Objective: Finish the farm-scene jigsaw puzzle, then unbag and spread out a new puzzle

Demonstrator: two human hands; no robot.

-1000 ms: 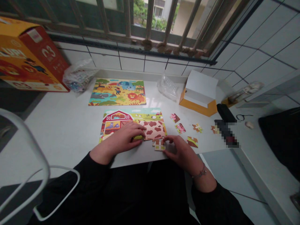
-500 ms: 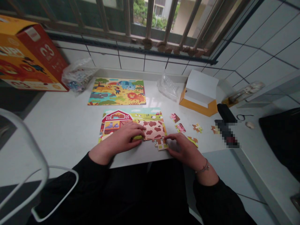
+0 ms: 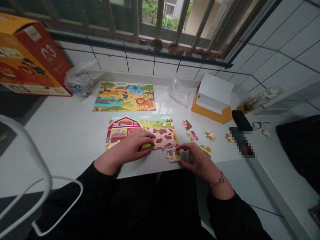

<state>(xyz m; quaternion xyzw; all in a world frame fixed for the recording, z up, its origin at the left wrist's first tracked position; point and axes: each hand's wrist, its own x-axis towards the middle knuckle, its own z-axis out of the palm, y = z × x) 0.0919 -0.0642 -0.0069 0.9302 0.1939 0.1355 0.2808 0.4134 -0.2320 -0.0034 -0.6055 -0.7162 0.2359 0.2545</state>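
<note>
The right hand's fingertips (image 3: 179, 150) are bunched together against the right end of a loose jigsaw piece (image 3: 173, 155), pinning it to the counter. The piece lies just below the lower right edge of the farm puzzle (image 3: 163, 124), close to its tabs but not joined to it. The right hand (image 3: 200, 162) arches over the counter, with a thin bracelet (image 3: 218, 181) on its wrist and a black sleeve (image 3: 225, 213) behind.

The left hand's fingers (image 3: 140, 140) lie side by side on the puzzle's lower middle, beside the cow-patched part. A yellow-green bit (image 3: 147, 146) shows beneath them, too hidden to name. The left hand (image 3: 126, 151) rests along the puzzle's near edge.

More pieces lie toward the counter's right side: a brown-and-green one (image 3: 205, 150) just beyond the right hand, two pig pieces (image 3: 191, 136) and two others (image 3: 210, 135) further out. A finished jungle puzzle (image 3: 124, 97) sits toward the back edge of the counter (image 3: 62, 118), with a clear plastic bag (image 3: 178, 90) and an orange-and-white box (image 3: 212, 100) to its right. A large orange box (image 3: 27, 55) stands off the back left corner.
</note>
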